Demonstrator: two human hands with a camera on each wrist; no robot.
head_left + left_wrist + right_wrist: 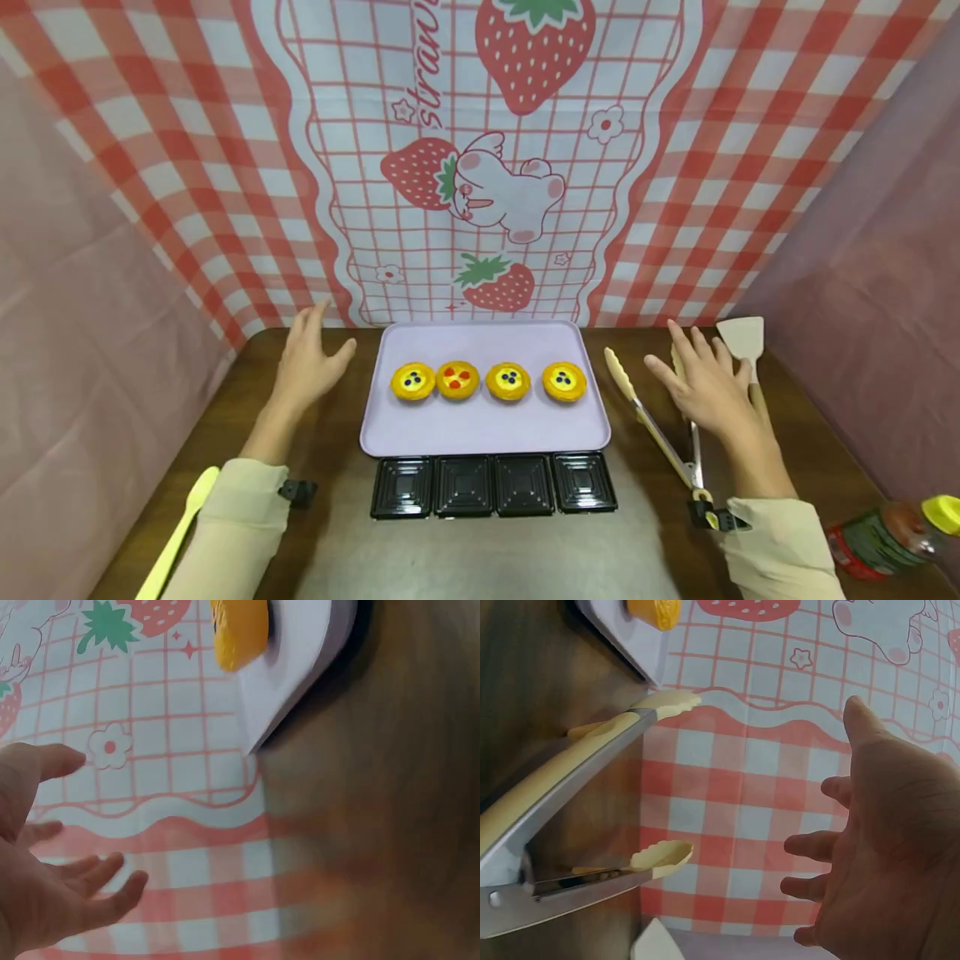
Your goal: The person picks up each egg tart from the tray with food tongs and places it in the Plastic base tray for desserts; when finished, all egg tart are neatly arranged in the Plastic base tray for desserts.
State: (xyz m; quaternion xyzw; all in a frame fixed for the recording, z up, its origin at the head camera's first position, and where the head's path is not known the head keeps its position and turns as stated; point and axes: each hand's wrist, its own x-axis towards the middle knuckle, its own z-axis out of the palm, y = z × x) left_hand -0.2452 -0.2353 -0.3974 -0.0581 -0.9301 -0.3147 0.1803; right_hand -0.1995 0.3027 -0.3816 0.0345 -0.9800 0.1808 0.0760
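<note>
Lying at far left, a smooth pale yellow spoon (179, 534) rests on the dark wood-look counter (232, 408). Next comes the left hand (307, 362), raised with fingers spread, its grip wide and empty. Across the back hangs a red and white checked cloth (420, 292) printed with strawberries, flowers and a cartoon animal; sideways lettering reads "straw" before the top of the head view cuts it off. In the middle, right of that hand, sits a lilac tray (480, 429) with rounded corners and a raised rim, carrying a row of four round tarts (457, 381) with yellow crusts: three bear dark blue dots, the second from the left red pieces. Along its near edge lie four shiny black square dishes (463, 487), moulded in stepped squares. Farther right, metal tongs (664, 440) with cream scalloped tips lie spread in a V. Near them hovers the right hand (708, 387), fingers apart, its grip loose, holding nothing. Beyond it lies a cream spatula (742, 337) with a wood-coloured handle. At far right, a see-through bottle (888, 537) has a yellow cap and a red and green label too blurred to read.
</note>
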